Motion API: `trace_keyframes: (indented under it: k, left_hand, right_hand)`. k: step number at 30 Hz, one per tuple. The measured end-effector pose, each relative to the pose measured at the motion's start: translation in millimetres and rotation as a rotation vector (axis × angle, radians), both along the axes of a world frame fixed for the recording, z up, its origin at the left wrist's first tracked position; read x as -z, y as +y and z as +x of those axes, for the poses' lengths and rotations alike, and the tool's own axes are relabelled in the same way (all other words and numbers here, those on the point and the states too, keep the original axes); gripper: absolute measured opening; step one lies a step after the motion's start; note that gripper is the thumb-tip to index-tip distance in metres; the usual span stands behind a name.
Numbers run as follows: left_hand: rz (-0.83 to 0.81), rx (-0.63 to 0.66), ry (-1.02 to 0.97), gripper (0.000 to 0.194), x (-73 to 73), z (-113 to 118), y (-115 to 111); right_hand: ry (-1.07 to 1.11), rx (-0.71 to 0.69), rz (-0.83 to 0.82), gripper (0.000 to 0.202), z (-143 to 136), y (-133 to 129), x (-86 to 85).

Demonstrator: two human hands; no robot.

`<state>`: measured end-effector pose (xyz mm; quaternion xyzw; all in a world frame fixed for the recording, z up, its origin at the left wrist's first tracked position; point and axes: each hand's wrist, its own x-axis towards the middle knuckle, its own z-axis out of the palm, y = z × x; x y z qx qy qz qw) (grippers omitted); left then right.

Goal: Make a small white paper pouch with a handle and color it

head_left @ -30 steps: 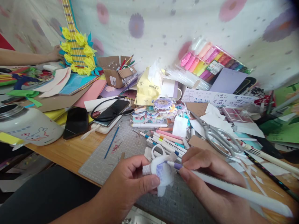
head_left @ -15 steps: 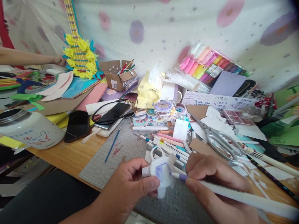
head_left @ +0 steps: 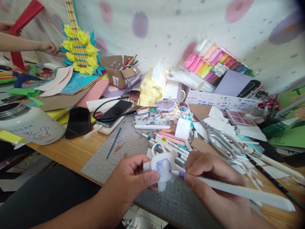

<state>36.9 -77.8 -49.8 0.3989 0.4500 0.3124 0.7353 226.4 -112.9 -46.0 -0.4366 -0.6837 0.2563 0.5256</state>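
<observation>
Between the thumb and fingers of my left hand (head_left: 132,178) is a small white paper cut-out (head_left: 160,184) with a loop at its top and side tabs. A purple outline and some purple shading mark its middle. My right hand (head_left: 209,178) grips a white-barrelled purple marker (head_left: 243,190), its tip touching or very near the cut-out's right side. Beneath both hands lies a grey cutting mat (head_left: 100,167). Just beyond them is a row of white-barrelled markers (head_left: 172,148) and pencils. A stack of coloured cut-outs (head_left: 154,116) sits behind.
Large scissors (head_left: 220,140) rest among paper scraps at right. Phones (head_left: 78,122), a thin blue brush (head_left: 115,140) and a white flask (head_left: 30,125) are at left. Another person's hand (head_left: 50,47) is beside a yellow-flowered guitar model (head_left: 82,51), with a red strip (head_left: 26,19) behind.
More purple shows along the right side of the cut-out's outlined area. At far left, the other person's hand has shifted left from the guitar model, and a red strip has swung into view.
</observation>
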Motion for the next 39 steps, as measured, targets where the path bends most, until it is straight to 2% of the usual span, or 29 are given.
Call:
trace_keyframes:
  k: [4,7,18,20,22,27,30,35,37,39]
  left_hand:
    - [0.022,0.007,-0.006,0.011,-1.3,-0.8,-2.5]
    - [0.028,0.011,-0.017,0.010,0.1,-1.3,-2.9]
    - [0.015,0.018,-0.034,0.015,3.8,-1.2,-1.3]
    - [0.034,0.020,-0.031,0.014,4.5,-0.7,-0.5]
    - [0.040,0.020,-0.028,0.014,4.5,-0.6,-0.4]
    - [0.031,0.012,-0.012,0.014,2.0,-0.4,-2.0]
    - [0.008,0.010,-0.036,0.016,0.3,-0.3,-3.0]
    - [0.019,-0.004,-0.018,0.015,0.5,-1.3,-2.8]
    - [0.027,0.002,-0.006,0.015,1.8,-1.7,-2.4]
    - [0.011,0.008,-0.012,0.015,3.3,-1.8,-1.8]
  right_hand:
    - [-0.002,0.022,-0.019,0.016,0.1,-0.6,1.4]
    - [-0.023,-0.017,-0.045,0.017,0.5,-0.9,1.9]
    - [-0.074,0.016,0.013,0.016,-1.2,1.6,3.9]
    - [-0.101,-0.024,-0.011,0.016,-1.6,1.8,3.7]
    - [-0.078,-0.060,-0.017,0.016,-2.0,1.1,3.2]
    - [-0.028,-0.013,0.010,0.015,-2.9,-0.2,3.1]
    - [-0.059,-0.056,-0.022,0.016,-3.6,1.0,1.8]
    - [-0.089,-0.020,0.057,0.014,-5.3,0.4,-2.7]
    - [-0.092,-0.058,0.052,0.015,-5.4,-0.6,-3.9]
    - [-0.093,-0.026,0.037,0.016,-5.5,-0.8,-4.1]
